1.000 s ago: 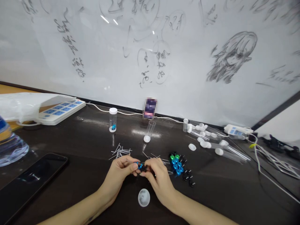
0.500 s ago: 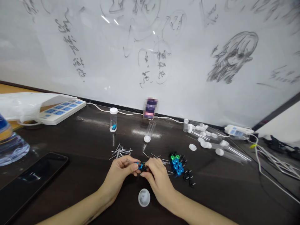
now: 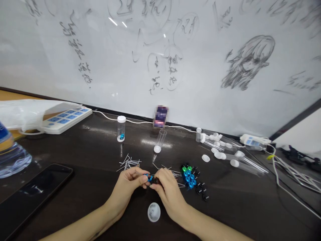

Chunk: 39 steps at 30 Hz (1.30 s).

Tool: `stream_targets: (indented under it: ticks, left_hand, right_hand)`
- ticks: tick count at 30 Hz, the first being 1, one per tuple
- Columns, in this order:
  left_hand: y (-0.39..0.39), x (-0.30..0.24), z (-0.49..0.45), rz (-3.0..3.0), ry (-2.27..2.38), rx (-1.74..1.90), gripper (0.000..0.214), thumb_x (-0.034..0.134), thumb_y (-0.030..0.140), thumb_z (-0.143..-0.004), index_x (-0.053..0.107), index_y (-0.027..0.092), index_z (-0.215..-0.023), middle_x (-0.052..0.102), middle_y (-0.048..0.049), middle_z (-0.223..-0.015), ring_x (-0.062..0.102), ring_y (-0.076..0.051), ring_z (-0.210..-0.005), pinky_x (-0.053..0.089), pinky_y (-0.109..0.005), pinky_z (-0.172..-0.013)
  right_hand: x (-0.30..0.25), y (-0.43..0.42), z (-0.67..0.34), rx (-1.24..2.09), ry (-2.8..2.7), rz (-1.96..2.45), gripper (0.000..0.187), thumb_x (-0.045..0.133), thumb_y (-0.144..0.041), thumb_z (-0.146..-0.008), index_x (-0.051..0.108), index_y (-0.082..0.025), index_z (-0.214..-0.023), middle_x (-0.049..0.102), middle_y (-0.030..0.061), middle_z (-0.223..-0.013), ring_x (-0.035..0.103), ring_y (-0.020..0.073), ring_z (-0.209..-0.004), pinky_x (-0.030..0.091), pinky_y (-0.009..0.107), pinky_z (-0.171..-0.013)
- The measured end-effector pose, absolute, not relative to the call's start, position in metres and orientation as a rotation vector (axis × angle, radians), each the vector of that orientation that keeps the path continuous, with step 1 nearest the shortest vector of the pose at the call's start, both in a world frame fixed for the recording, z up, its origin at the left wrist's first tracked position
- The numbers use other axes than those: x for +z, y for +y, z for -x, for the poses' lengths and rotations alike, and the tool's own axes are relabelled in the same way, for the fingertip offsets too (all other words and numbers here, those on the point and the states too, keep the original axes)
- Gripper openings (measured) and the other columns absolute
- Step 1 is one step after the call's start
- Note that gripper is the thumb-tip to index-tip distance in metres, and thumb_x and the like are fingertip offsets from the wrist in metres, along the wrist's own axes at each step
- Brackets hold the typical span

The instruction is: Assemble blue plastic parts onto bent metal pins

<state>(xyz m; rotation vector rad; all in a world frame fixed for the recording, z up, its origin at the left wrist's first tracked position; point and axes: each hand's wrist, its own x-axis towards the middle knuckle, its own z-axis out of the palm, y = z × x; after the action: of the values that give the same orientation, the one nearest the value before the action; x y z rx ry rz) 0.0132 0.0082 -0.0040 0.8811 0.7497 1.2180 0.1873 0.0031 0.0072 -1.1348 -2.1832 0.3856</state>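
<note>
My left hand (image 3: 127,188) and my right hand (image 3: 167,191) meet over the dark table (image 3: 75,147), fingertips pinched together. Between them sits a small blue part (image 3: 149,178) joined to a small black part (image 3: 155,180); the left fingers hold the blue end, the right fingers the black end. A thin metal pin seems to run through them. A white round cap (image 3: 153,212) lies just below the hands. A pile of blue, green and black small parts (image 3: 191,177) lies right of my right hand. Loose metal pins (image 3: 129,162) lie above my left hand.
A capped vial with blue parts (image 3: 121,128) stands behind, an open tube (image 3: 159,140) leans beside it. Several tubes and white caps (image 3: 220,150) lie at the right. A black phone (image 3: 30,194), a water bottle (image 3: 10,154), a power strip (image 3: 65,118) and cables (image 3: 288,170) ring the table.
</note>
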Motion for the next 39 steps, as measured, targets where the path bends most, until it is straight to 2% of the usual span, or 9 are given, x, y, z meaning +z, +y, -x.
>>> stream_targets:
  ticks: [7,13,24,29,36,39]
  left_hand:
    - [0.0089,-0.0035,-0.0135,-0.881,0.749,1.208,0.007,0.076,0.020,-0.074,0.074,0.015,-0.080,0.071,-0.0011,-0.063,0.058,-0.010,-0.060,0.046,-0.020,-0.063]
    - [0.0077,-0.0038,-0.0134,-0.904,0.764,1.198,0.009,0.078,0.019,-0.072,0.074,0.014,-0.078,0.071,-0.0018,-0.064,0.058,-0.011,-0.059,0.046,-0.020,-0.060]
    - [0.0086,-0.0057,-0.0131,-0.915,0.765,1.197,0.009,0.078,0.019,-0.071,0.074,0.014,-0.077,0.072,-0.0022,-0.064,0.058,-0.011,-0.058,0.046,-0.021,-0.060]
    - [0.0096,-0.0063,-0.0126,-0.890,0.739,1.209,0.010,0.078,0.020,-0.072,0.074,0.014,-0.079,0.071,-0.0013,-0.064,0.058,-0.010,-0.058,0.046,-0.020,-0.060]
    - [0.0086,-0.0054,-0.0133,-0.836,0.736,1.231,0.010,0.077,0.020,-0.073,0.074,0.014,-0.080,0.071,-0.0014,-0.064,0.059,-0.011,-0.061,0.046,-0.021,-0.063]
    - [0.0085,-0.0039,-0.0131,-0.815,0.746,1.238,0.012,0.078,0.021,-0.072,0.074,0.015,-0.081,0.072,-0.0017,-0.065,0.060,-0.011,-0.062,0.046,-0.021,-0.063]
  right_hand:
    - [0.0091,0.0025,-0.1867,0.394,-2.156,1.092,0.032,0.039,-0.046,-0.099,0.050,-0.021,-0.082,0.054,0.0028,-0.082,0.049,0.0205,-0.078,0.037,0.032,-0.072]
    - [0.0059,0.0034,-0.1890,0.504,-2.198,1.076,0.050,0.022,-0.048,-0.102,0.043,-0.020,-0.067,0.049,-0.0010,-0.067,0.047,0.0160,-0.065,0.033,0.030,-0.068]
    - [0.0067,0.0044,-0.1892,0.585,-2.222,1.051,0.051,0.019,-0.042,-0.104,0.042,-0.019,-0.066,0.046,-0.0032,-0.064,0.045,0.0134,-0.061,0.030,0.029,-0.069]
    - [0.0067,0.0038,-0.1891,0.544,-2.172,1.066,0.040,0.034,-0.048,-0.100,0.047,-0.020,-0.075,0.050,-0.0007,-0.075,0.048,0.0163,-0.071,0.033,0.029,-0.070]
    - [0.0071,0.0029,-0.1888,0.557,-2.097,1.114,0.010,0.061,-0.027,-0.092,0.055,-0.022,-0.087,0.051,-0.0018,-0.078,0.050,0.0171,-0.074,0.036,0.029,-0.071]
    - [0.0036,0.0031,-0.1891,0.596,-2.008,1.129,0.023,0.071,-0.020,-0.083,0.054,-0.023,-0.098,0.053,-0.0026,-0.080,0.052,0.0171,-0.075,0.038,0.029,-0.072]
